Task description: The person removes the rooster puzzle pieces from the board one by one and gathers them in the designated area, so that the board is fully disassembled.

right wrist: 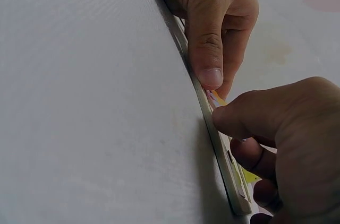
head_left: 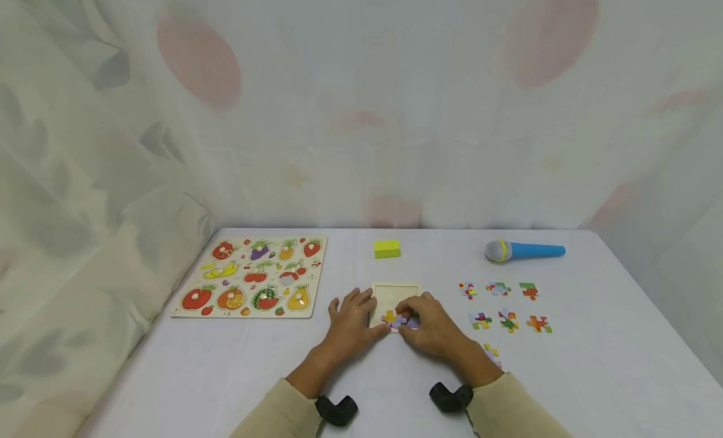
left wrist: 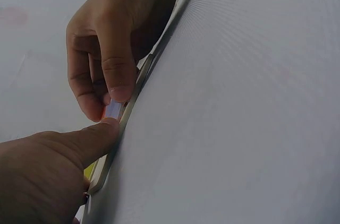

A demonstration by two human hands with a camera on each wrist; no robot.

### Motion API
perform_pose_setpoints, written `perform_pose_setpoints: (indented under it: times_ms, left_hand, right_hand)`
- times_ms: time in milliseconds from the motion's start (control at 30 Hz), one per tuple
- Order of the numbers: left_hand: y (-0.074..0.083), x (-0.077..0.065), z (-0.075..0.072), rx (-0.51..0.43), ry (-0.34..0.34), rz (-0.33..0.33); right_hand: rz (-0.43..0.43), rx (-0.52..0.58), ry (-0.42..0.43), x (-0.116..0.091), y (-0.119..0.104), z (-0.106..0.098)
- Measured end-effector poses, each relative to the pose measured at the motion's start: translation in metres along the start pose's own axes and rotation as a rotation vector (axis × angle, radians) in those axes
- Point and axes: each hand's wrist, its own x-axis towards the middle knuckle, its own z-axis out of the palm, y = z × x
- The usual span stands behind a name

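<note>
A small pale wooden puzzle tray [head_left: 395, 290] lies in front of me, between both hands. My left hand [head_left: 349, 323] rests on its left side with fingers spread; the thumb reaches a yellow-and-purple jigsaw piece [head_left: 390, 319] at the tray's near edge. From the right, my right hand [head_left: 432, 328] pinches that piece between thumb and fingers. Another purple piece [head_left: 414, 322] shows partly under the right hand. In the left wrist view the piece [left wrist: 112, 110] stands tilted at the tray's rim; the right wrist view shows only a bit of it [right wrist: 215, 98] between the thumbs.
Several loose jigsaw pieces [head_left: 509, 321] lie to the right, one partly hidden by the right wrist. Behind them is a blue toy microphone [head_left: 536, 250]. A yellow block [head_left: 386, 249] sits beyond the tray. On the left lies a fruit puzzle board [head_left: 248, 278].
</note>
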Motion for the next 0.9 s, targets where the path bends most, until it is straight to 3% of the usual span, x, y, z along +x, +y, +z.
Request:
perform_pose_setpoints:
  times_ms: [633,900]
  left_hand:
    - [0.0008,0.0003,0.0008,0.009,-0.006,-0.006]
    - [0.001,-0.0006,0.0003,0.017,-0.006,-0.007]
  right_hand:
    - [-0.046,0.016,0.022,-0.0047,0.0012,-0.0014]
    - [0.04,-0.107,-0.008,-0.0038,-0.0029,0.0011]
